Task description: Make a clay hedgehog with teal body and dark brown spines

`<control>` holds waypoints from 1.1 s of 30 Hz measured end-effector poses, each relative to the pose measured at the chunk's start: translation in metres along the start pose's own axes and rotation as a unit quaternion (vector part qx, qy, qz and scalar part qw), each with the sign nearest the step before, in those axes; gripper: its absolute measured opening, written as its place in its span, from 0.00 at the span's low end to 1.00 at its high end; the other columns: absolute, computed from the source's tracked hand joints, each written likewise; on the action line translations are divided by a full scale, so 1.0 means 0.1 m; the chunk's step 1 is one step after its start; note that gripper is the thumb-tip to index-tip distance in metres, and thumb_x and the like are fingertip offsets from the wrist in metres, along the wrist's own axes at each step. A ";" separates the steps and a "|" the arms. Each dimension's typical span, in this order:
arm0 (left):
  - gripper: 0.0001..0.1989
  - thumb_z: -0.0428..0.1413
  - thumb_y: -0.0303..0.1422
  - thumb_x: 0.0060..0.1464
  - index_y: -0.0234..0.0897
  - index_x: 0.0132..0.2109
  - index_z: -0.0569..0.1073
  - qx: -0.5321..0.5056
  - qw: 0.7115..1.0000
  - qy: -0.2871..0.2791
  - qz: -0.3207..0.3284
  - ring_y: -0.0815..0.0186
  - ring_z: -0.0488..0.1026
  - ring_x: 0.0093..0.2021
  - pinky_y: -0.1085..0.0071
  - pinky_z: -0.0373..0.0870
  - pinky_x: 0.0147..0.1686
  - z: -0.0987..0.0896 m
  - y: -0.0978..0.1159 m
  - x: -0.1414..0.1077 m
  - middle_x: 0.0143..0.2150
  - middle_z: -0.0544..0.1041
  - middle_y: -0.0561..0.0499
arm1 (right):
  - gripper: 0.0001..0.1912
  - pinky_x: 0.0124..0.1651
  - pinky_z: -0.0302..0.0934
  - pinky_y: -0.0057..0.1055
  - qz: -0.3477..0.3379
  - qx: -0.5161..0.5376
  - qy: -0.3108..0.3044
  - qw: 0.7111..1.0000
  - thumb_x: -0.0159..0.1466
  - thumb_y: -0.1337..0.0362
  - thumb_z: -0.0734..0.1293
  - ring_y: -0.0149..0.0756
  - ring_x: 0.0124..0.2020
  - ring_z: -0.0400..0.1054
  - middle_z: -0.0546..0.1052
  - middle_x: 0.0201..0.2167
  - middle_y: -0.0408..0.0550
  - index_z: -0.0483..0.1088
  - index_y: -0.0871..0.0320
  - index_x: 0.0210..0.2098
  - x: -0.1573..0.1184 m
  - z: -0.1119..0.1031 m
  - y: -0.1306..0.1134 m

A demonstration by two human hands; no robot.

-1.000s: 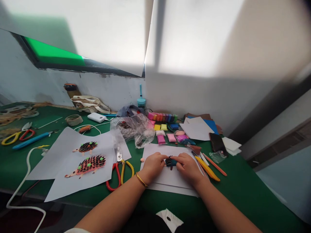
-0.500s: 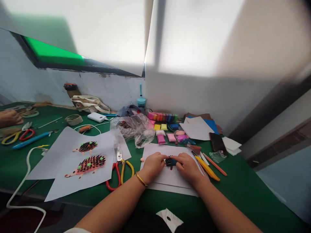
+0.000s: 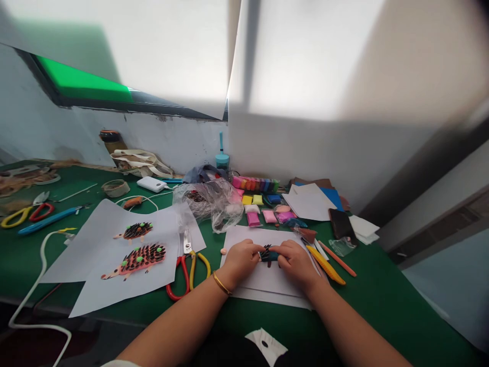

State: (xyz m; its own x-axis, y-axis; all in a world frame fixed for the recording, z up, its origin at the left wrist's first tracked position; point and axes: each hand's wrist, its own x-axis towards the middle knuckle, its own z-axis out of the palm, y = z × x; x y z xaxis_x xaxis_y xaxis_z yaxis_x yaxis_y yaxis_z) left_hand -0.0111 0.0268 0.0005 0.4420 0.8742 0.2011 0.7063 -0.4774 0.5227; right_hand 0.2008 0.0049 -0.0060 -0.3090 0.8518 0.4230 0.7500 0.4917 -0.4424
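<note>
A small dark blue-green clay hedgehog (image 3: 273, 256) with black spikes lies on white paper (image 3: 244, 234) in front of me. My left hand (image 3: 243, 261) is at its left end, fingers curled and index fingertip at the spikes. From the other side my right hand (image 3: 296, 260) reaches in, its index finger extended over the top and the other fingers curled. Both index fingertips nearly meet at the spikes. Whatever may be pinched between fingers and thumbs is too small or hidden to make out. A brown leg shows below the body.
Two finished-looking hedgehogs, a black one (image 3: 138, 231) and a pink one (image 3: 139, 259), lie on sheets at left. Red-and-yellow scissors (image 3: 187, 267) are beside my left forearm. Clay packets (image 3: 252, 219) stand behind the paper; a yellow cutter (image 3: 325, 265) and phone (image 3: 343, 224) are right.
Another person's hand at the far left has gone out of view. My right index finger has shifted slightly over the spikes; my left hand stays almost still.
</note>
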 end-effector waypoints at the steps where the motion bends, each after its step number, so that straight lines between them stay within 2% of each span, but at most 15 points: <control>1: 0.18 0.51 0.25 0.55 0.47 0.46 0.80 0.000 1.000 -0.001 0.001 0.66 0.72 0.38 0.73 0.65 0.39 0.00 0.00 0.00 0.35 0.74 0.51 | 0.20 0.43 0.62 0.35 0.001 0.000 -0.002 1.000 0.58 0.73 0.59 0.39 0.37 0.67 0.76 0.30 0.47 0.79 0.53 0.42 0.00 0.00 0.00; 14: 0.18 0.51 0.26 0.56 0.48 0.48 0.80 0.017 1.000 -0.022 0.005 0.65 0.73 0.40 0.73 0.66 0.41 -0.03 0.04 0.00 0.36 0.75 0.51 | 0.20 0.43 0.62 0.34 -0.003 -0.015 -0.013 1.000 0.58 0.73 0.60 0.39 0.37 0.67 0.76 0.30 0.47 0.79 0.53 0.42 0.00 0.01 0.00; 26: 0.19 0.50 0.25 0.56 0.49 0.48 0.80 0.009 1.000 0.000 0.010 0.66 0.72 0.37 0.73 0.65 0.38 -0.01 0.02 0.00 0.34 0.74 0.52 | 0.20 0.43 0.61 0.35 -0.008 0.003 -0.001 1.000 0.58 0.73 0.59 0.39 0.37 0.67 0.76 0.30 0.47 0.79 0.54 0.42 -0.01 -0.02 -0.01; 33: 0.18 0.52 0.26 0.56 0.49 0.47 0.80 0.012 0.999 0.002 0.053 0.66 0.72 0.36 0.73 0.64 0.37 0.00 0.01 -0.01 0.34 0.75 0.52 | 0.20 0.41 0.60 0.34 -0.020 0.002 -0.012 1.000 0.55 0.74 0.59 0.39 0.35 0.66 0.75 0.28 0.47 0.80 0.54 0.39 -0.01 -0.03 -0.02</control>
State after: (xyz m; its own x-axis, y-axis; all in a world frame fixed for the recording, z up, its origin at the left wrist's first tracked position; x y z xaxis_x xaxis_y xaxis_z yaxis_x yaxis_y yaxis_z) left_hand -0.0112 0.0253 0.0003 0.5129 0.8191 0.2571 0.6693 -0.5691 0.4777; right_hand 0.2017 0.0024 -0.0037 -0.3523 0.8357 0.4213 0.7345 0.5259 -0.4289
